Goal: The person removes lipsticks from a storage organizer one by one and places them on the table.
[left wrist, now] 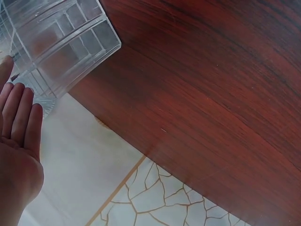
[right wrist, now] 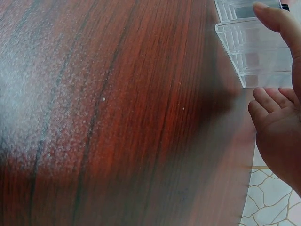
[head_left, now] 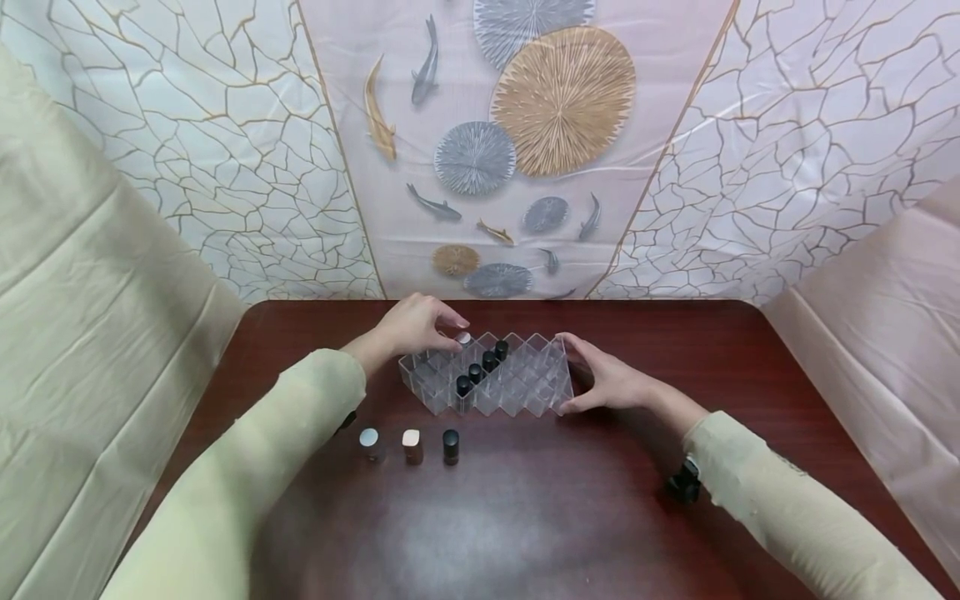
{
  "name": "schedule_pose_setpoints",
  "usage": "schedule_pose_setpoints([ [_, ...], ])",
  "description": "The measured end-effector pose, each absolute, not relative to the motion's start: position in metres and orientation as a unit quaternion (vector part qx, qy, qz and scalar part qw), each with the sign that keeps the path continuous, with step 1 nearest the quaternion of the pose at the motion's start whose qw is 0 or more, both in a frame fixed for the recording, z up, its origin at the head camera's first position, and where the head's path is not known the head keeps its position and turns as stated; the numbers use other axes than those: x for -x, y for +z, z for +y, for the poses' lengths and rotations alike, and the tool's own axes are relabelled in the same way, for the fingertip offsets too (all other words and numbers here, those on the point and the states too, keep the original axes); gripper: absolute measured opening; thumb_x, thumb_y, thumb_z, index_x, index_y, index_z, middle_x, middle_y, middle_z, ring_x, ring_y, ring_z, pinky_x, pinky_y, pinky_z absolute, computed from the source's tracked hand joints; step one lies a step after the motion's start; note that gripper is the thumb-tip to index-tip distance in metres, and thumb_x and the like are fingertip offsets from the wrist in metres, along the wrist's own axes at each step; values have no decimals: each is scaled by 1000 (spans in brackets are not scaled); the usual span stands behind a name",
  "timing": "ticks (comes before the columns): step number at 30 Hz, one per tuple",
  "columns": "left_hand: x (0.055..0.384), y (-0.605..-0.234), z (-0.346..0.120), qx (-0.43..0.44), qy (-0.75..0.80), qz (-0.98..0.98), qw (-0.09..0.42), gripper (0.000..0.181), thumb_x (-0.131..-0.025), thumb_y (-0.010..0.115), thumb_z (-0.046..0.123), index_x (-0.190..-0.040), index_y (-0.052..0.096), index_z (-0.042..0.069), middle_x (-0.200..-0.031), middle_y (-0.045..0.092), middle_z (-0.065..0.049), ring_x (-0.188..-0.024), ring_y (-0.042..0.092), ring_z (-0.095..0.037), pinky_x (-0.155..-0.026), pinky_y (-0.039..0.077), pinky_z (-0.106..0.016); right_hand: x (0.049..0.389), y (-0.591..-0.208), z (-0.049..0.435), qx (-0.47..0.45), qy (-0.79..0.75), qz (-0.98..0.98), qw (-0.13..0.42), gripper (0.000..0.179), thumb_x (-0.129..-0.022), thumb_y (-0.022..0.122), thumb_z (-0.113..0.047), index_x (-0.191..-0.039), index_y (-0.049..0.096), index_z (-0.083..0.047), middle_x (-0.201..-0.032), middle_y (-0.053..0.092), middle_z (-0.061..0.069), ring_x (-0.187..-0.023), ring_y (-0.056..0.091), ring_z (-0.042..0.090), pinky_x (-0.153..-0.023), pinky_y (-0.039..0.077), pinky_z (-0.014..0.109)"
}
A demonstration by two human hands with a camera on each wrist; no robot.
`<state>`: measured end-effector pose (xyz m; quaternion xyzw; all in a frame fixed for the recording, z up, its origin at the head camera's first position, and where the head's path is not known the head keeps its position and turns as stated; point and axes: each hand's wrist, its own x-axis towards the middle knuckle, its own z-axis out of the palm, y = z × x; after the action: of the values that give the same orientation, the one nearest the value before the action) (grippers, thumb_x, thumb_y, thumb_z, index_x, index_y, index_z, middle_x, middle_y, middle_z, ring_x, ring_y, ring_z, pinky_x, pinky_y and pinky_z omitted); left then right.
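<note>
Right grip [head_left: 611, 382] clasps right end of clear plastic diamond-slotted rack [head_left: 532, 387] on reddish-brown wooden desk [head_left: 562, 508]. Left grip [head_left: 415, 323] at white-topped tube [head_left: 464, 338] near rack's rear; whether pinching, cannot tell. Best guide tube vertically, rack braced.

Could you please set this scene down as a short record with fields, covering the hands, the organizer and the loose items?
Left hand: left hand, thumb and index finger at a silver-topped item at the organizer's back; grip unclear
Right hand: right hand holds the organizer's right end, thumb at the front, fingers behind
Organizer: clear organizer, with diamond-shaped compartments
Inside: four black-topped items in a diagonal row
In front, left to right: silver-topped container, pale-topped container, black-topped container, all upright
Surface: dark red-brown table
</note>
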<state>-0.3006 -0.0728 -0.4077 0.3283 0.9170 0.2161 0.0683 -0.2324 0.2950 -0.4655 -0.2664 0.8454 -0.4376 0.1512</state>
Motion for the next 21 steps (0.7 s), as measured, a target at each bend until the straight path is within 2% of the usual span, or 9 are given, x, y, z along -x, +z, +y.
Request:
schedule_pose_setpoints([
  [12,301,-413,-71,-351,212,910,54,29,-91,88,27,-118,84,17,-114,81,1,-108,76,-17,-95,58,-39,231,-465,295,261,-436,847,155,111,-76,99,-12,-160,27,4,-161,45,21,-153,43,38,-123,33,42],
  [18,301,-414,-70,-355,219,908,46,24,-91,88,24,-114,85,17,-110,82,1,-105,76,-17,-94,58,-39,230,-464,295,258,-430,852,152,112,-76,99,-13,-161,27,4,-161,46,21,-152,44,38,-122,33,33],
  [21,300,-413,-69,-357,219,907,43,22,-91,88,22,-112,85,17,-108,82,3,-103,77,-17,-93,58,-38,230,-464,295,257,-428,853,151,112,-76,99,-13,-161,27,4,-162,45,21,-152,44,38,-123,32,36],
])
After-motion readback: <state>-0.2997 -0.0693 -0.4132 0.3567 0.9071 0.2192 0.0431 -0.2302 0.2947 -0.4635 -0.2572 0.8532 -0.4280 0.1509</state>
